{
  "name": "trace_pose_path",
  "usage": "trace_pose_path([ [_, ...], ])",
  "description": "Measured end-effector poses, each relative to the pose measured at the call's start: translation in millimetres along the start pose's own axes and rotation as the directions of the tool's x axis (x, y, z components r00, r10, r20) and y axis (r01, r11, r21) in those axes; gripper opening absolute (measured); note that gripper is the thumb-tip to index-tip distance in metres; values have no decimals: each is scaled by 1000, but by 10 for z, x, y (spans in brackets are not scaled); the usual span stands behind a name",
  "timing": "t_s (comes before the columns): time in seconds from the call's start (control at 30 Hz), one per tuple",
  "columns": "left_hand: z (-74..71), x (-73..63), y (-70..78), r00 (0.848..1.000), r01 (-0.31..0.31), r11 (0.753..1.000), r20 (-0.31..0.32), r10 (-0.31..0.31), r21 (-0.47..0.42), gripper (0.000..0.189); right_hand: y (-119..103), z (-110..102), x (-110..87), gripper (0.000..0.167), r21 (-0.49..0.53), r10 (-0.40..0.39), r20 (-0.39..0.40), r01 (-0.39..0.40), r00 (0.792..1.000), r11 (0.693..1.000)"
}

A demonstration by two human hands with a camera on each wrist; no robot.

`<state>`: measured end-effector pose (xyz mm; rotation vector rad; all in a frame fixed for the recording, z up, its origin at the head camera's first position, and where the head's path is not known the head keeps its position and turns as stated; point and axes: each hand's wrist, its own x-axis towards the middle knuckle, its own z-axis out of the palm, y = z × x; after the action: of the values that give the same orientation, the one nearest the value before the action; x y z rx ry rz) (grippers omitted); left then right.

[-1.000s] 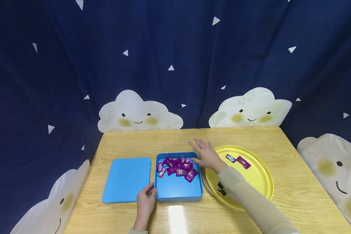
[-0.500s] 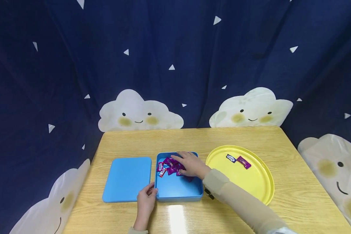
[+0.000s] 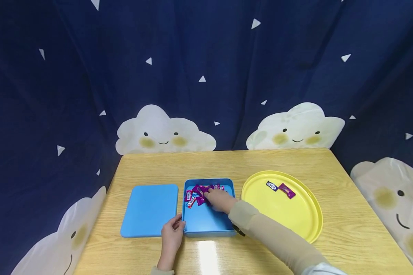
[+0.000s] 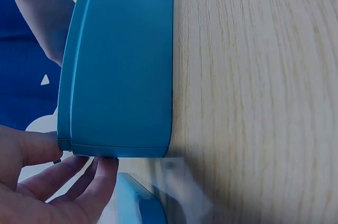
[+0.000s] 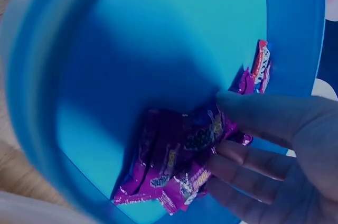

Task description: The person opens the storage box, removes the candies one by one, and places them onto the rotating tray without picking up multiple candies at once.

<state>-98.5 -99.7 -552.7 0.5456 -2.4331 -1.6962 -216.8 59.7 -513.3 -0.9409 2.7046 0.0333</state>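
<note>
In the head view a blue rectangular box (image 3: 206, 225) holds several wrapped candies, mostly purple. My left hand (image 3: 172, 236) grips its near-left edge; in the left wrist view the thumb lies at the rim and the fingertips against the box wall (image 4: 121, 76). Inside the box is my right hand (image 3: 219, 200), over the right part of the candies. The right wrist view shows its thumb and fingers (image 5: 248, 174) pinching a purple candy packet (image 5: 206, 134), partly hidden by them. A red-and-white candy (image 3: 191, 202) lies left of the right hand.
A flat blue lid (image 3: 149, 211) lies on the wooden table (image 3: 179, 166) left of the box. To the right, a round yellow tray (image 3: 278, 214) bears a blue-and-white candy (image 3: 272, 186) and a purple candy (image 3: 287, 191). The right forearm crosses above the tray's near-left edge.
My right hand has moved left and down from the box's far-right corner into the candies, and its spread fingers have closed on a purple packet. The left hand stays at the box.
</note>
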Motion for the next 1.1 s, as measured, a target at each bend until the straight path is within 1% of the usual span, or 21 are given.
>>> trace_pose_path([
  [0.1, -7, 1, -2, 1000, -5, 1000, 0, 5, 3, 29, -25, 14, 10, 32, -10, 3, 5, -2, 1000, 1000],
  [0.27, -12, -2, 1, 1000, -14, 1000, 0, 14, 6, 29, -45, 42, 43, 37, -31, 17, 32, -16, 999, 999],
  [0.37, -13, -4, 5, 1000, -12, 1000, 0, 12, 3, 29, -54, 59, 64, 40, -24, 38, 58, -37, 998, 999],
  [0.5, -13, -13, 7, 1000, -8, 1000, 3, 8, -3, 29, -61, 93, 67, 41, -15, 50, 67, -49, 997, 999],
  [0.7, -22, -25, 26, 1000, -27, 1000, 3, 27, -5, 29, -48, 141, 81, 41, -30, 37, 49, -36, 998, 999],
  [1.1, -27, -33, 20, 1000, -23, 1000, 16, 23, -8, 30, -10, 146, 55, 39, -39, -1, 19, 2, 1000, 999],
])
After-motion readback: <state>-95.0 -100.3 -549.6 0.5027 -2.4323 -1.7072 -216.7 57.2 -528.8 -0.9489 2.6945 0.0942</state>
